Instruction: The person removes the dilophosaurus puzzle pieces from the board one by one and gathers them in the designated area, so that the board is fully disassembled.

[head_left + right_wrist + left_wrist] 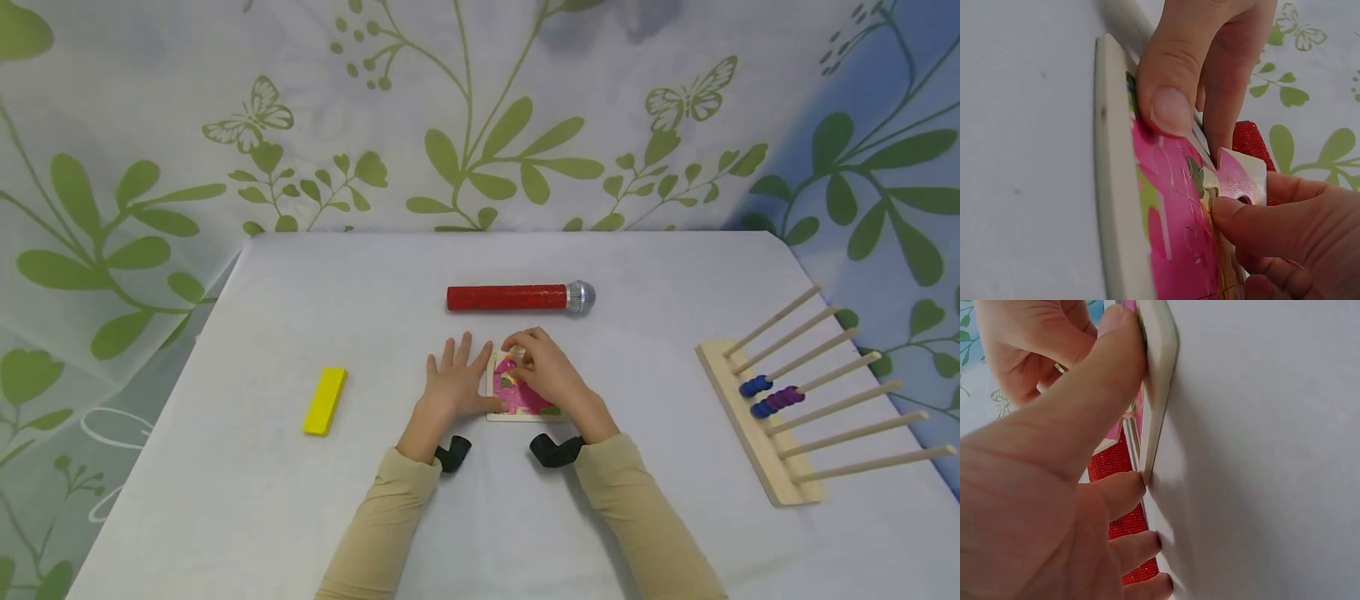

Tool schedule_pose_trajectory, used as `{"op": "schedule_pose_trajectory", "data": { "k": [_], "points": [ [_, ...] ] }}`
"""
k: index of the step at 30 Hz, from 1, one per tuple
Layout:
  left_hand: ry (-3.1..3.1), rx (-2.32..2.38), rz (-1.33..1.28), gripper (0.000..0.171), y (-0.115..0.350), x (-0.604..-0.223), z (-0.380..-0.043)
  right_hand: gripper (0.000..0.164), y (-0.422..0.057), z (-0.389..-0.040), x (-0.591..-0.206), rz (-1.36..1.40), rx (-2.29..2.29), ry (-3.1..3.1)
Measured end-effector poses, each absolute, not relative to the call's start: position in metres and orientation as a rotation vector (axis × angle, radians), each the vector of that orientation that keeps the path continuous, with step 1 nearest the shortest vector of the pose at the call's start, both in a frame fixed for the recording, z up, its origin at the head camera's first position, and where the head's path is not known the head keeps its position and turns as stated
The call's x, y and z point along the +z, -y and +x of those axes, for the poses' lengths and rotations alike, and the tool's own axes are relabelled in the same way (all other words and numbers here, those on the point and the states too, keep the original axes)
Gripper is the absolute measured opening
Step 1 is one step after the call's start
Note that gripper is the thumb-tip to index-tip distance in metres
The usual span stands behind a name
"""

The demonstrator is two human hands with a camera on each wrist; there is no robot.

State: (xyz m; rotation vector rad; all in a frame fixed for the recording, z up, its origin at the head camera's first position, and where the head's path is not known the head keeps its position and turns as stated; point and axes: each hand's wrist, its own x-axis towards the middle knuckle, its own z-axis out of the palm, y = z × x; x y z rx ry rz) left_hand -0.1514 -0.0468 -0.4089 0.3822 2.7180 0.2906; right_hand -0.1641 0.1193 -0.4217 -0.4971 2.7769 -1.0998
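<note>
A small jigsaw puzzle with a pink picture and a pale wooden frame lies on the table between both hands. The left hand is spread at its left side; its thumb presses on the board and its fingertips touch the table beside the frame. Over the upper part of the puzzle, the right hand pinches a puzzle piece between thumb and fingers. That piece, pink and pale, stands tilted above the board's surface. In the head view the right fingers mostly hide it.
Behind the puzzle lies a red microphone with a silver head. A yellow block is to the left. At the right stands a wooden peg rack with blue and purple beads on some pegs. Patterned cloth hangs behind the table.
</note>
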Motion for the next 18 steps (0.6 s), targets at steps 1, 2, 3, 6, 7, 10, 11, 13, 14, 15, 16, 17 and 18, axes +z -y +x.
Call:
{"op": "schedule_pose_trajectory", "data": {
  "k": [1,2,3,6,7,10,11,13,14,15,16,17,18],
  "points": [
    [-2.718,0.291,0.383,0.094,0.047,-0.409,-0.151,0.030,-0.120,-0.164,-0.422,-0.506,-1.115,-2.769],
    [-2.720,0.298,0.384,0.094,0.047,-0.409,-0.151,0.030,-0.121,-0.164,-0.421,-0.516,-1.134,-2.757],
    [-2.719,0.299,0.380,0.094,0.047,-0.409,-0.151,0.030,-0.122,-0.164,-0.422,-0.525,-1.154,-2.743],
    [-2.719,0.297,0.375,0.094,0.047,-0.411,-0.151,0.028,-0.129,-0.165,-0.422,-0.512,-1.261,-2.670],
    [-2.719,0.303,0.374,0.094,0.046,-0.411,-0.152,0.027,-0.133,-0.166,-0.422,-0.500,-1.302,-2.647],
    [-2.720,0.324,0.382,0.095,0.045,-0.412,-0.154,0.025,-0.153,-0.169,-0.419,-0.417,-1.437,-2.593],
    [-2.718,0.332,0.383,0.095,0.045,-0.412,-0.155,0.025,-0.162,-0.171,-0.418,-0.375,-1.466,-2.588],
    [-2.713,0.343,0.381,0.095,0.045,-0.411,-0.156,0.027,-0.179,-0.172,-0.416,-0.273,-1.498,-2.578],
    [-2.713,0.343,0.380,0.095,0.045,-0.411,-0.156,0.028,-0.188,-0.173,-0.416,-0.224,-1.496,-2.578],
    [-2.711,0.345,0.374,0.095,0.046,-0.411,-0.155,0.029,-0.196,-0.173,-0.416,-0.175,-1.477,-2.581],
    [-2.710,0.345,0.370,0.095,0.046,-0.411,-0.155,0.029,-0.202,-0.173,-0.417,-0.132,-1.448,-2.584],
    [-2.708,0.348,0.365,0.095,0.047,-0.411,-0.154,0.030,-0.208,-0.172,-0.418,-0.102,-1.408,-2.590],
    [-2.707,0.353,0.360,0.095,0.047,-0.412,-0.153,0.030,-0.214,-0.172,-0.419,-0.082,-1.371,-2.598]
  ]
}}
